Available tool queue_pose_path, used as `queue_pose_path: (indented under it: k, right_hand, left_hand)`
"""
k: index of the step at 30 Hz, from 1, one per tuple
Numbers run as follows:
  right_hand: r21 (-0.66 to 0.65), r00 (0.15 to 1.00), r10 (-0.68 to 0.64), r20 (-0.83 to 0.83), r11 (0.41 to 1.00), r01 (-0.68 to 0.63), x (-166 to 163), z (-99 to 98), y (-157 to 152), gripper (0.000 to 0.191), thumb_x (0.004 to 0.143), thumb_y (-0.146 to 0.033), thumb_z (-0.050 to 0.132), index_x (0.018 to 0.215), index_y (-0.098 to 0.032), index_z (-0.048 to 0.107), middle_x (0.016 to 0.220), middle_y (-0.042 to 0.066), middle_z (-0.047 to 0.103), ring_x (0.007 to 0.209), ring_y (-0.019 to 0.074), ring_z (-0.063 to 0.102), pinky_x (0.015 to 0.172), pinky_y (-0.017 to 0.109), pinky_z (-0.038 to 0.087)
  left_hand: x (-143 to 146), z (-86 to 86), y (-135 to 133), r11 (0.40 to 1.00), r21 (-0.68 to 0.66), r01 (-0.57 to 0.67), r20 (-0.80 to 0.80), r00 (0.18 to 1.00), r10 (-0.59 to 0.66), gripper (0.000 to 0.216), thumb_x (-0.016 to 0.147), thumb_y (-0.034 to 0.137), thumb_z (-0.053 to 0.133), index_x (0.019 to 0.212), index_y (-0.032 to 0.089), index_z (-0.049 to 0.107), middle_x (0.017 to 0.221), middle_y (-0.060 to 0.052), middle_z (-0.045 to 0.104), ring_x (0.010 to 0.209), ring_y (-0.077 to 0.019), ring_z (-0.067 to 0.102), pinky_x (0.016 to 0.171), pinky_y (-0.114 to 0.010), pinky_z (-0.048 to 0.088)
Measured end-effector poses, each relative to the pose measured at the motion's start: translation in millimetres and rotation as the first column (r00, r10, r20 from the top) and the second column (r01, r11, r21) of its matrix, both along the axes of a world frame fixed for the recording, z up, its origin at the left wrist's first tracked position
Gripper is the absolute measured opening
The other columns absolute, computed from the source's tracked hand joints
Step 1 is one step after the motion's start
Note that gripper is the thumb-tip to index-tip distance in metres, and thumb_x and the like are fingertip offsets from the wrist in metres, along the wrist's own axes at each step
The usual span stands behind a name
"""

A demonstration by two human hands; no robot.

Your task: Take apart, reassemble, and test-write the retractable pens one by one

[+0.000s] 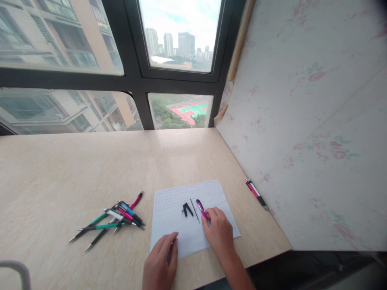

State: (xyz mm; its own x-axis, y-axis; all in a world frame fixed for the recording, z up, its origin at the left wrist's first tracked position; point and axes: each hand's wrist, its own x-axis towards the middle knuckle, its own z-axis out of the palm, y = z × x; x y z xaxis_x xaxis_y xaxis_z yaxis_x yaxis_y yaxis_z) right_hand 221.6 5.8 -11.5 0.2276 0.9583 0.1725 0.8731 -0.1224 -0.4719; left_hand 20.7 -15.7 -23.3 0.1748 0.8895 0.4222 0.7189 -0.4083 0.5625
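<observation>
My right hand (218, 229) has its fingertips closed on a purple pen barrel (200, 207) with a black top end, low over the right half of a white sheet of paper (169, 229). Left of the barrel lies a thin dark ink refill (195, 211). Beside the refill are black pen parts (189, 209), set close together at an angle. My left hand (161, 259) rests at the paper's lower left edge, thumb and fingers drawn together. A dark sliver shows between them, too hidden to name.
A loose pile of click pens (121, 217) in green, pink, blue, white and black lies left of the paper. A pair of pens (256, 195) lies along the papered wall (302, 161) at right. Windows (181, 36) stand behind the marbled table (90, 169). A grey curved tube (18, 266) shows lower left.
</observation>
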Motion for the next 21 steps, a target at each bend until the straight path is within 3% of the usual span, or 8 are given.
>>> queue_pose_path:
  k: [9, 13, 17, 21]
  right_hand:
    - [0.104, 0.998, -0.025, -0.063, 0.994, 0.031, 7.1, -0.2, -9.5, 0.010, 0.089, -0.026, 0.055, 0.086, -0.022, 0.064, 0.081, 0.005, 0.065, 0.075, 0.0206, 0.059, 0.064, 0.028, 0.039]
    - [0.176, 0.973, -0.031, -0.230, 0.982, 0.073, 24.0, -8.2, -19.2, 0.027, 0.095, -0.029, 0.045, 0.079, -0.019, 0.063, 0.073, 0.005, 0.064, 0.064, 0.0177, 0.057, 0.063, 0.028, 0.041]
    - [0.174, 0.889, -0.069, -0.452, 0.971, 0.164, 35.3, -15.0, -24.2, 0.031, 0.094, -0.037, 0.046, 0.078, -0.017, 0.064, 0.072, 0.006, 0.065, 0.064, 0.0179, 0.058, 0.060, 0.026, 0.044]
    - [0.162, 0.842, -0.087, -0.532, 0.966, 0.203, 37.3, -15.6, -24.9, 0.033, 0.092, -0.041, 0.048, 0.078, -0.016, 0.065, 0.070, 0.005, 0.065, 0.063, 0.0184, 0.059, 0.058, 0.026, 0.045]
  left_hand:
    - [0.5, 3.4, 0.4, 1.000, -0.015, -0.016, 0.059, 0.998, 0.017, 0.024, 0.089, 0.036, 0.053, 0.100, 0.023, 0.070, 0.093, -0.007, 0.075, 0.081, -0.0214, 0.072, 0.072, -0.028, 0.058]
    - [-1.9, 7.5, -0.1, 0.996, -0.089, -0.033, 0.144, 0.988, 0.046, 0.023, 0.087, 0.038, 0.057, 0.096, 0.023, 0.071, 0.090, -0.006, 0.076, 0.076, -0.0211, 0.072, 0.068, -0.027, 0.058]
    - [-4.8, 15.7, -0.4, 0.979, -0.194, -0.065, 0.254, 0.960, 0.114, 0.025, 0.087, 0.042, 0.056, 0.087, 0.021, 0.071, 0.076, -0.005, 0.075, 0.065, -0.0201, 0.070, 0.058, -0.026, 0.056]
    - [-6.6, 23.2, -2.1, 0.972, -0.231, -0.041, 0.323, 0.939, 0.117, 0.027, 0.085, 0.043, 0.057, 0.081, 0.020, 0.071, 0.070, -0.004, 0.073, 0.062, -0.0195, 0.069, 0.057, -0.025, 0.055]
